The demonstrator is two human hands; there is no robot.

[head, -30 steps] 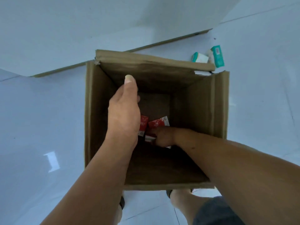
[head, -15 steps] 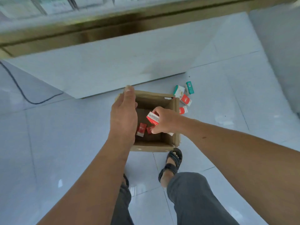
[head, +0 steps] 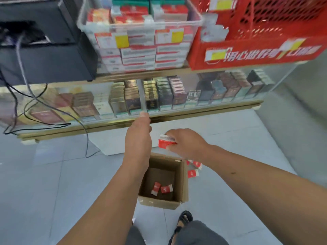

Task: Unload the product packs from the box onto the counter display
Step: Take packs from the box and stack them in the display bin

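An open cardboard box (head: 183,181) stands on the floor by my feet, with two red-and-white packs (head: 161,188) lying on its bottom. My right hand (head: 185,143) grips a red-and-white pack (head: 165,142) in the air above the box, below the counter edge. Held out flat with straight fingers, my left hand (head: 138,137) hovers above the box's left side and holds nothing. On the counter top stands a clear bin (head: 139,38) stacked with red-and-white packs.
A red plastic basket (head: 256,38) stands right of the clear bin. A black device (head: 44,50) with cables sits at the left. The glass counter case (head: 141,99) shows rows of packs. A few red packs (head: 193,167) lie on the floor right of the box.
I stood up from the box. My right hand lifted a red-and-white pack out of it and raised it toward the counter. My left hand left the box rim and rose too.
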